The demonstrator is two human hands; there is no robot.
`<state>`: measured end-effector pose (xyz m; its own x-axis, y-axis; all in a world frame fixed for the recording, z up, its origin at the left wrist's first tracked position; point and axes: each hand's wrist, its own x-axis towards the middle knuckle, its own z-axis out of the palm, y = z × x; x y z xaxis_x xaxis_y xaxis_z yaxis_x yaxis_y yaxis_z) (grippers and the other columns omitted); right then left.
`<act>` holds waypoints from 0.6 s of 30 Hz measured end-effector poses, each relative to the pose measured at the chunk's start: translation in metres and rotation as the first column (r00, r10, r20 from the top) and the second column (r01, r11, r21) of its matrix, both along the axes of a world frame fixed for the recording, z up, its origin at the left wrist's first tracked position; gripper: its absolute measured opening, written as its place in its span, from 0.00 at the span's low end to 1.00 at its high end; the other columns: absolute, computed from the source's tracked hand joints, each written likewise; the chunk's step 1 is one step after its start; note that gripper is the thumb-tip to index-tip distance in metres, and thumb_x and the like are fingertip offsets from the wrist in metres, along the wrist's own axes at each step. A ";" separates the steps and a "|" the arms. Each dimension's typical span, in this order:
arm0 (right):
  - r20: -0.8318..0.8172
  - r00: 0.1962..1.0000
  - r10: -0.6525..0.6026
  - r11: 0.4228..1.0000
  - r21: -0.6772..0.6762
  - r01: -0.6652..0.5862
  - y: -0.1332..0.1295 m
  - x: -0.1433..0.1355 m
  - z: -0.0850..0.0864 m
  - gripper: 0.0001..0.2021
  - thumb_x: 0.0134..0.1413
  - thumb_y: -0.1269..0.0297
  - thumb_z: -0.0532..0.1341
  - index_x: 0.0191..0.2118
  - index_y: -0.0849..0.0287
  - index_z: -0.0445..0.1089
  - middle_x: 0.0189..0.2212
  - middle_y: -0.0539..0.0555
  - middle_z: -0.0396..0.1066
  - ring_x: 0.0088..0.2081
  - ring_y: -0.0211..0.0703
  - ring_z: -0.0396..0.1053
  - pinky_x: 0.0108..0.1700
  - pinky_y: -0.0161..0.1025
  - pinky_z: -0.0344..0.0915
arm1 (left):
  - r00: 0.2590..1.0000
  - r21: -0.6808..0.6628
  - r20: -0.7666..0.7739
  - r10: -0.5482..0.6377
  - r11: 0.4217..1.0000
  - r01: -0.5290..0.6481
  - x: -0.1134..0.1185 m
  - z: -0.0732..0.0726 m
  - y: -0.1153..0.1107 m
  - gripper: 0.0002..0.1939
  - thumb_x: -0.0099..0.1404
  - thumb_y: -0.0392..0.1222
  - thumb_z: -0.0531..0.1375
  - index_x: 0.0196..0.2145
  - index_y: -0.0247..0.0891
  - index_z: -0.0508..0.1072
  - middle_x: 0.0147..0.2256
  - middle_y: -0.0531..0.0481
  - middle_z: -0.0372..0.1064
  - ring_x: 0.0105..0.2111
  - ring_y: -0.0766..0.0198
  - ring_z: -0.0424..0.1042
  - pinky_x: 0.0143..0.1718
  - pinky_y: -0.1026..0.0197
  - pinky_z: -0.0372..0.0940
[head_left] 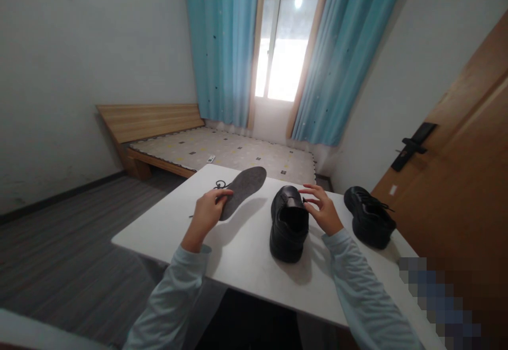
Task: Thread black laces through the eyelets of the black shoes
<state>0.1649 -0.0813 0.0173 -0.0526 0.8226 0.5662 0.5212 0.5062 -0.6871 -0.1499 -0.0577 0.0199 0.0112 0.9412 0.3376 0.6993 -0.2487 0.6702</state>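
Note:
My left hand (211, 208) pinches a dark grey insole (246, 187) by its near end, thumb on top, and holds it tilted above the white table (246, 265). Behind that hand, a black shoelace (220, 184) shows in part; the rest is hidden. A black shoe (289, 228) stands upright on the table with its heel toward me and its opening facing up. No lace shows across it. At its right side is my right hand (322, 211), fingers apart, with the tips at the shoe's edge. A small dark bit shows by the thumb tip.
A second black shoe (369, 217), with laces, stands near the table's right edge, close to the wooden door (456, 180). Beyond the table is a bed (238, 146) with a small white remote (211, 159) at its near edge. Blue curtains (226, 48) flank the window.

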 end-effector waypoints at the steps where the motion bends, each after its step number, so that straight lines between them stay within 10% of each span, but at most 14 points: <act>1: 0.020 1.000 0.011 1.000 -0.011 -0.011 0.000 0.000 0.000 0.15 0.46 0.69 0.59 0.42 0.52 0.70 0.50 0.56 0.61 0.52 0.49 0.62 0.46 0.46 0.67 | 0.999 0.006 -0.026 0.036 0.999 -0.036 -0.003 -0.002 0.002 0.15 0.59 0.37 0.52 0.39 0.40 0.76 0.43 0.48 0.73 0.44 0.57 0.71 0.46 0.58 0.64; 11: 0.076 0.997 0.023 0.999 -0.027 -0.021 0.001 -0.001 -0.001 0.13 0.45 0.69 0.57 0.39 0.54 0.74 0.46 0.57 0.65 0.49 0.50 0.64 0.45 0.47 0.65 | 0.921 0.014 -0.323 0.218 0.974 -0.226 -0.033 -0.031 0.017 0.18 0.61 0.38 0.51 0.48 0.31 0.69 0.46 0.37 0.68 0.48 0.53 0.67 0.50 0.55 0.61; 18: 0.129 0.991 0.042 0.999 0.023 -0.045 0.003 0.000 0.000 0.14 0.45 0.72 0.56 0.37 0.56 0.74 0.42 0.57 0.70 0.47 0.48 0.65 0.51 0.48 0.60 | 0.787 0.072 -0.484 0.384 0.913 -0.401 -0.010 -0.006 -0.008 0.24 0.63 0.45 0.52 0.56 0.36 0.60 0.52 0.34 0.58 0.48 0.46 0.63 0.42 0.49 0.64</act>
<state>0.1651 -0.0782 0.0168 -0.1621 0.8030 0.5735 0.5815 0.5472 -0.6020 -0.1601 -0.0652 0.0138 -0.2104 0.9103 0.3565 0.9643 0.1334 0.2287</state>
